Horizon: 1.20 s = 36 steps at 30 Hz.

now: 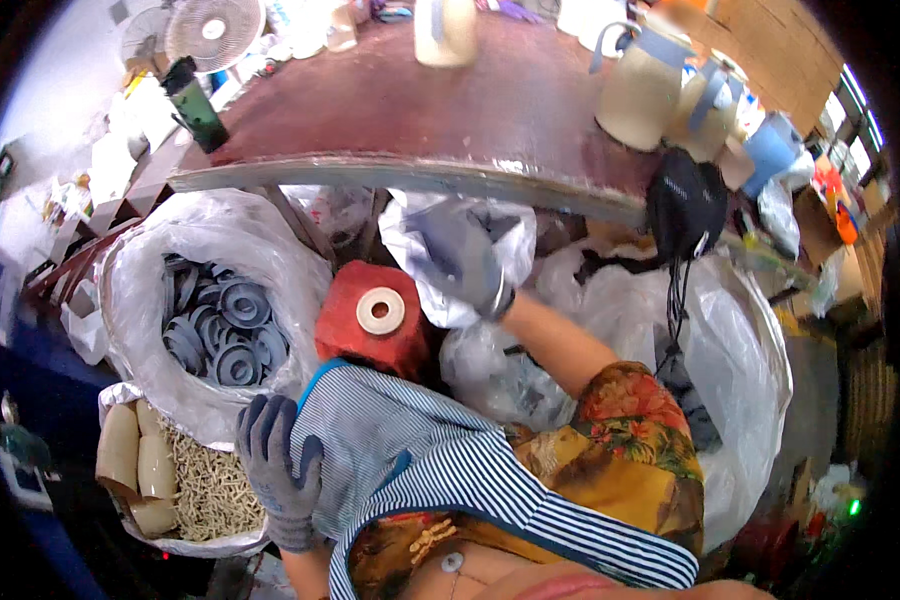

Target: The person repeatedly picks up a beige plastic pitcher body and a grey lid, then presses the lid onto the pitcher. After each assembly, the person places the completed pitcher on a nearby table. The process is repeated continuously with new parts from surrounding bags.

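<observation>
Dark red-brown tabletop [410, 100] w/ pale metal edge, curved by lens. On it: green-black bottle [196, 103] near left corner, cream jug [445, 30] at far edge, cream pitchers w/ blue handles [642, 90] on right.

The left hand [278, 468], in a grey glove, rests low with fingers spread and pointing up, palm pressed flat. The right hand [462, 258], also gloved in grey, reaches forward on a bare outstretched forearm, fingers curled in a loose grasp.
</observation>
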Tool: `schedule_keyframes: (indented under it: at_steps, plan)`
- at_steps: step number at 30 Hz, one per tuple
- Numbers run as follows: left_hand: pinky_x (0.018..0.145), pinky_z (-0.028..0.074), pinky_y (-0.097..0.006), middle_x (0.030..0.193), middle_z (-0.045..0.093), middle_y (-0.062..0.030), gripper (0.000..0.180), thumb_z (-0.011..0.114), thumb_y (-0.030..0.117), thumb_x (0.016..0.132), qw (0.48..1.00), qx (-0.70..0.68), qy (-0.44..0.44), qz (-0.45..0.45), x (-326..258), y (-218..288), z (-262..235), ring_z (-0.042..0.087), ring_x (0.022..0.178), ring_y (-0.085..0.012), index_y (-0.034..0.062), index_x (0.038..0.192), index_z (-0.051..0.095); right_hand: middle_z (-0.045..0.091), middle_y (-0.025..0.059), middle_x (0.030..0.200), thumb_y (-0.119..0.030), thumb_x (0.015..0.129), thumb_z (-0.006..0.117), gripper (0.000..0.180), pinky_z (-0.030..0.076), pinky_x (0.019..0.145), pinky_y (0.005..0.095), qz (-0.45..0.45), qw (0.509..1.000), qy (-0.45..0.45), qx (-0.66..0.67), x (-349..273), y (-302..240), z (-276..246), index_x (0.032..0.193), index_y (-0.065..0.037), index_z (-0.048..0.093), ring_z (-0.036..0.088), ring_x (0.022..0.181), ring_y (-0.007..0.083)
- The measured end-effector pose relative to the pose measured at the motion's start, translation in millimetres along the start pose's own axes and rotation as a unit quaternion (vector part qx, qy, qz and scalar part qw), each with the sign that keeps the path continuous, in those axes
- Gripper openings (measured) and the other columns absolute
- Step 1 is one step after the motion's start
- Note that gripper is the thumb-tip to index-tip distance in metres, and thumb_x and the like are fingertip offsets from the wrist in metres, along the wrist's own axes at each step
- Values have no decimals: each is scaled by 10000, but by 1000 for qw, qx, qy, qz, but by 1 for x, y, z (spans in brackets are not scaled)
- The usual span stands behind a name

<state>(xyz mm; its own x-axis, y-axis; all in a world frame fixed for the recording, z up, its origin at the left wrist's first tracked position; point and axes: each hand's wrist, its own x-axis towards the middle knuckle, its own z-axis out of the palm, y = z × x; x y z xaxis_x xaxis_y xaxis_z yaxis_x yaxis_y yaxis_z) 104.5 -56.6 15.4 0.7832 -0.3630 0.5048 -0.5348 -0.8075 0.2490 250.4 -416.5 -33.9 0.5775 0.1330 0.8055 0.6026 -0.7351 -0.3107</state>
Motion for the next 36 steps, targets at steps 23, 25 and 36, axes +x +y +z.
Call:
schedule_keyframes:
  at_steps: [23,25,36]
  plan:
    - [1076,371,-494,1318,592,-159,401,587,129,921,990,53,-44,-123,-65,-19,13,500,1272,-371,-8,1298,575,591,205,1322,-512,911,546,602,455,975,400,768,639,-36,-21,-406,115,-26,1319,-72,587,556,1215,351]
    - [1071,375,-490,1312,595,-160,394,587,119,923,989,29,-26,-142,-71,-24,6,502,1269,-366,-11,1295,575,582,208,1334,-542,907,530,631,447,987,406,761,641,-62,-74,-434,121,-42,1326,-73,584,546,1228,356]
    - [1065,367,-499,1286,601,-173,413,609,183,913,983,64,-83,-154,-61,-6,14,514,1243,-397,-6,1279,581,627,231,1232,-468,847,604,499,446,1014,446,645,639,-330,-258,-345,134,-17,1160,-85,669,582,1167,393]
